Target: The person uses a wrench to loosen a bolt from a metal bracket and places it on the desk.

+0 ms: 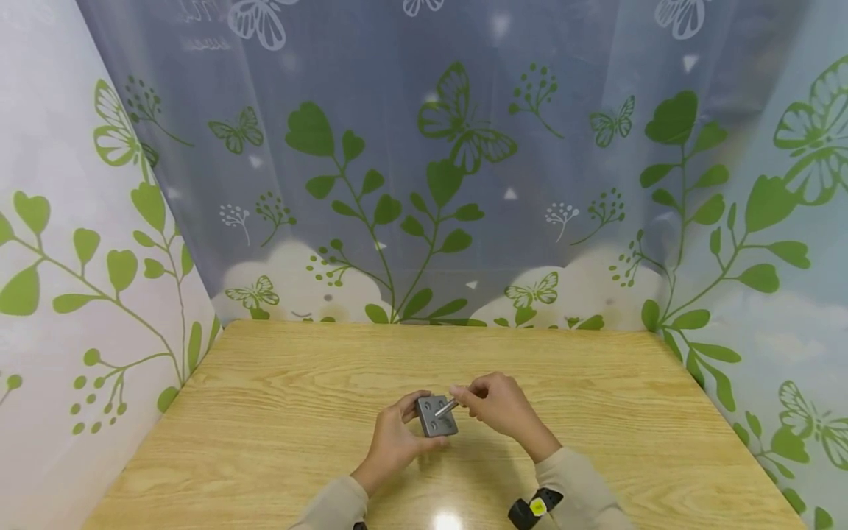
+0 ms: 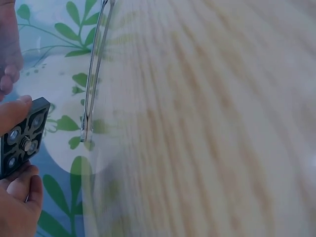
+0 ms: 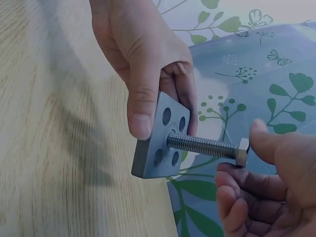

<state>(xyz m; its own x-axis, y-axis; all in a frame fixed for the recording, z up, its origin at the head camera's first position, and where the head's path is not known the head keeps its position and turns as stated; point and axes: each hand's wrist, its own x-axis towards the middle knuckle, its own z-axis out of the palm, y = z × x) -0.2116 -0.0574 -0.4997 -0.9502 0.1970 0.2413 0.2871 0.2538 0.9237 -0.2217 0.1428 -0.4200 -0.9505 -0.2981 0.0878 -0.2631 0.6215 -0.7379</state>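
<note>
My left hand [image 1: 395, 444] grips a square grey metal block [image 3: 147, 157] by its edges, above the wooden table. The block has a round hole near each corner, and a long threaded hex bolt [image 3: 202, 146] stands in its centre. Thumb and forefinger of my right hand [image 1: 501, 406] pinch the bolt's hex head [image 3: 242, 152], on the side away from the block. From the left wrist view, the block's other face [image 2: 14, 132] has recessed grooves, and the bolt's end [image 2: 26, 143] shows at its middle.
The wooden table [image 1: 298, 375] spreads beneath both hands. A curtain with printed leaves and butterflies [image 1: 397, 221] hangs behind it, with similar printed walls at the left and right. A dark strap with a yellow tag [image 1: 538, 506] sits on the right sleeve.
</note>
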